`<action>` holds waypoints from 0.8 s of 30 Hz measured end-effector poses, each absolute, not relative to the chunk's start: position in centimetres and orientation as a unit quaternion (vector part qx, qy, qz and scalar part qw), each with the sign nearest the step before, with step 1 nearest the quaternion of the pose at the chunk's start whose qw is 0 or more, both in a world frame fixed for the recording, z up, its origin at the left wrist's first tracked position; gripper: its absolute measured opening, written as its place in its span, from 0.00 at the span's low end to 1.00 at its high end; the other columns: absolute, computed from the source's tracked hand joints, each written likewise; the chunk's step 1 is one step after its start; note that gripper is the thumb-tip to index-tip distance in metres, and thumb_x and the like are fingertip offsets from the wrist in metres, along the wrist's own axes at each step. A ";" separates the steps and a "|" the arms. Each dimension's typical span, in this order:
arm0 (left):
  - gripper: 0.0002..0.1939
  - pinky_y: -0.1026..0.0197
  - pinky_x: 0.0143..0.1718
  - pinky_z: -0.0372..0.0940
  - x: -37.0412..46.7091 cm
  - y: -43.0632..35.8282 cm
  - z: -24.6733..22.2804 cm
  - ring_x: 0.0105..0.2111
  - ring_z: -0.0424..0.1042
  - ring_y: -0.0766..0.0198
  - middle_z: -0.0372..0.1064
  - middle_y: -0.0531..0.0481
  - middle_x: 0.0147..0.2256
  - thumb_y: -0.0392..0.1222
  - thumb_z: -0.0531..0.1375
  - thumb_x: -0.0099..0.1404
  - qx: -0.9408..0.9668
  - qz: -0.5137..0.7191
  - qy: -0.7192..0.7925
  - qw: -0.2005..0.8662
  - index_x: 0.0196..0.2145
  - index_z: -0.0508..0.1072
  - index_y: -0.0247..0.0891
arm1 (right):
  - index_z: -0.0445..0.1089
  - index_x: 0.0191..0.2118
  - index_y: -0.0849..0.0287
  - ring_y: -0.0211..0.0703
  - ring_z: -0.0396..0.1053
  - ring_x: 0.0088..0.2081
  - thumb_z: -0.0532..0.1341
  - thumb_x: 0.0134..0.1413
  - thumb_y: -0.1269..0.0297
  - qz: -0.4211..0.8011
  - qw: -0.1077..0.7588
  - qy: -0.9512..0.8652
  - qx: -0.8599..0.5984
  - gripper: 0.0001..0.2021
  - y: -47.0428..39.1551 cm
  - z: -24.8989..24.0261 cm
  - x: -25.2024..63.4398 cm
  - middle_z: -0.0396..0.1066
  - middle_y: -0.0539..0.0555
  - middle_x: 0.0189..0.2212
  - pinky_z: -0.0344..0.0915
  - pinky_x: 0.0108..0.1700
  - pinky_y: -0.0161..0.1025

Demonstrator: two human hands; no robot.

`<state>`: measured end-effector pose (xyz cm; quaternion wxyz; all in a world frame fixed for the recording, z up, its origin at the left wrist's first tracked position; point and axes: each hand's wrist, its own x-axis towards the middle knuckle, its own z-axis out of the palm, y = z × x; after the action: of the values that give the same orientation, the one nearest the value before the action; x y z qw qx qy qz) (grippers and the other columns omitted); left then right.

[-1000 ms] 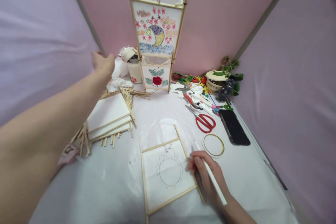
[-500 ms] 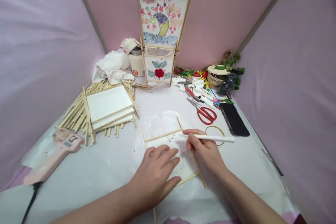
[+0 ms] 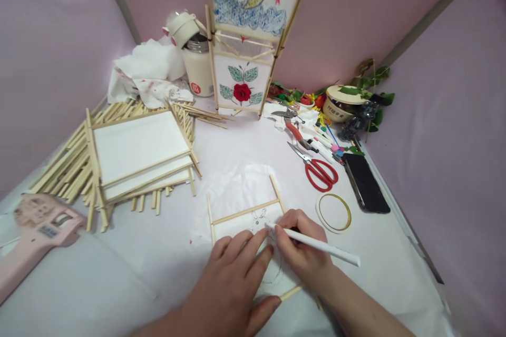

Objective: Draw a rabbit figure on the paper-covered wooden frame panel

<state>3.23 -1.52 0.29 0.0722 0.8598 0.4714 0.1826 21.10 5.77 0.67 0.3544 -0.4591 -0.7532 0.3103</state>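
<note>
In front of me lies a white sheet set in a frame of thin wooden sticks. A dark line drawing shows on it, partly covered by my hands. My left hand rests over the sheet with its fingers stretched out and holds nothing. Pinched in my right hand is a white pen. Its tip points at the sheet, just beyond the left fingertips, close to the drawn lines. Whether the tip touches the surface I cannot tell.
Stacked white panels lie on wooden sticks at left, near a pink glue gun. A decorated lantern stands behind, beside a bottle. At right are red-handled scissors, pruning shears, a tape roll and a phone.
My view has tilted down and come closer to the table. My right hand has lowered the pen toward the sheet, its tip now near the left fingertips. The left hand stays flat.
</note>
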 end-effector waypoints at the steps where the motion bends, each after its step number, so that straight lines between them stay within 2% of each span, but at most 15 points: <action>1: 0.31 0.48 0.51 0.54 3.2 -1.5 0.1 0.55 0.58 0.47 0.59 0.44 0.61 0.51 0.60 0.62 0.858 0.188 0.473 0.070 0.59 0.63 0.37 | 0.61 0.30 0.56 0.37 0.62 0.25 0.58 0.58 0.68 0.308 0.353 -0.756 -0.457 0.07 5.8 0.7 21.1 0.65 0.48 0.23 0.59 0.29 0.36; 11: 0.30 0.49 0.51 0.53 3.3 -1.4 0.2 0.54 0.58 0.48 0.60 0.44 0.61 0.51 0.60 0.61 0.855 0.196 0.476 0.063 0.58 0.65 0.36 | 0.64 0.30 0.56 0.37 0.62 0.25 0.57 0.59 0.66 0.316 0.354 -0.748 -0.464 0.06 5.9 0.6 20.9 0.66 0.49 0.23 0.59 0.28 0.36; 18: 0.29 0.47 0.54 0.50 3.3 -1.5 0.0 0.60 0.52 0.47 0.59 0.47 0.61 0.50 0.58 0.62 0.854 0.188 0.480 0.067 0.59 0.64 0.39 | 0.64 0.29 0.56 0.37 0.63 0.24 0.57 0.59 0.65 0.314 0.361 -0.744 -0.467 0.07 5.9 0.7 20.7 0.66 0.49 0.22 0.59 0.29 0.36; 24: 0.28 0.47 0.53 0.53 3.2 -1.4 -0.2 0.60 0.54 0.47 0.60 0.49 0.61 0.53 0.57 0.62 0.847 0.204 0.484 0.080 0.58 0.65 0.42 | 0.64 0.30 0.56 0.36 0.62 0.24 0.57 0.60 0.65 0.318 0.356 -0.746 -0.464 0.06 5.9 0.7 20.8 0.66 0.49 0.22 0.59 0.28 0.36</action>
<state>3.23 -1.35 -0.24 0.0798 0.8472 0.4840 0.2041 20.75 5.91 0.70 0.3565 -0.4637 -0.7463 0.3178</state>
